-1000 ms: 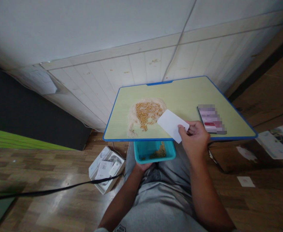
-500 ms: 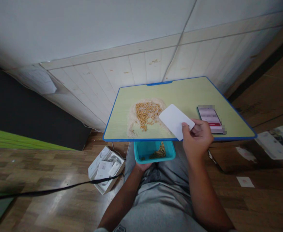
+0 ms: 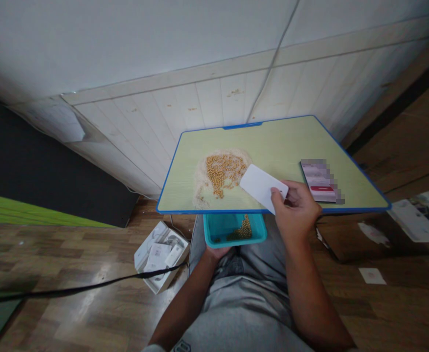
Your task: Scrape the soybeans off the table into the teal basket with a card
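Between the thumb and fingers of my right hand is a flat white card with rounded corners, its far edge beside a pile on the table. That pile is round yellow beans, likely soybeans, with pale rice-like grains around and among them. My left hand supports a teal plastic basket from below, just under the table's near edge; most of its fingers are hidden beneath. Several beans lie inside the basket, mostly toward its right side.
The small table has a yellow-green top and blue rim, against a white panelled wall. A phone lies at its right. On the floor are an open white box with cables and a paper. A black strap crosses left.
My right hand and the white card have dropped slightly toward me, and the card looks flatter. The basket, the left hand and the bean pile look the same.
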`<act>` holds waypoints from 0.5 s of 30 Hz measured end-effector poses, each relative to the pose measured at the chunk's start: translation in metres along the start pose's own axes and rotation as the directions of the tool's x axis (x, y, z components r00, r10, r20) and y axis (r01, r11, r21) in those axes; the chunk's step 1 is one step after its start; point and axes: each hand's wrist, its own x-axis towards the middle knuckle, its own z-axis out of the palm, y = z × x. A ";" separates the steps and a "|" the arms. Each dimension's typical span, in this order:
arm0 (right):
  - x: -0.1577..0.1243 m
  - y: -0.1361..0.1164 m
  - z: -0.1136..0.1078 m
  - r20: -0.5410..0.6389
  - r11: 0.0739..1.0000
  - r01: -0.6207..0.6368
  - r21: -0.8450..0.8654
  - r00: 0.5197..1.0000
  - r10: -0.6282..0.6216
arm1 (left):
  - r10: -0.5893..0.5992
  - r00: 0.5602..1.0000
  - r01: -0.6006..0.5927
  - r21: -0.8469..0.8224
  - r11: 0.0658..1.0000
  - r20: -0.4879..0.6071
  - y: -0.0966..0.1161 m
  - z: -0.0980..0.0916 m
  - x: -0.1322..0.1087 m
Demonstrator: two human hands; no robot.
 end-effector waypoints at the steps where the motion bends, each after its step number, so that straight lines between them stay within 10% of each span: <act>1: 0.000 0.000 0.000 0.005 1.000 0.001 -0.001 1.000 -0.001 | 0.000 1.000 0.000 0.010 1.000 -0.002 0.001 0.000 0.000; 15: 0.000 -0.008 -0.004 0.014 0.999 0.028 -0.031 1.000 -0.028 | -0.013 1.000 0.013 0.018 1.000 -0.008 0.011 0.014 -0.009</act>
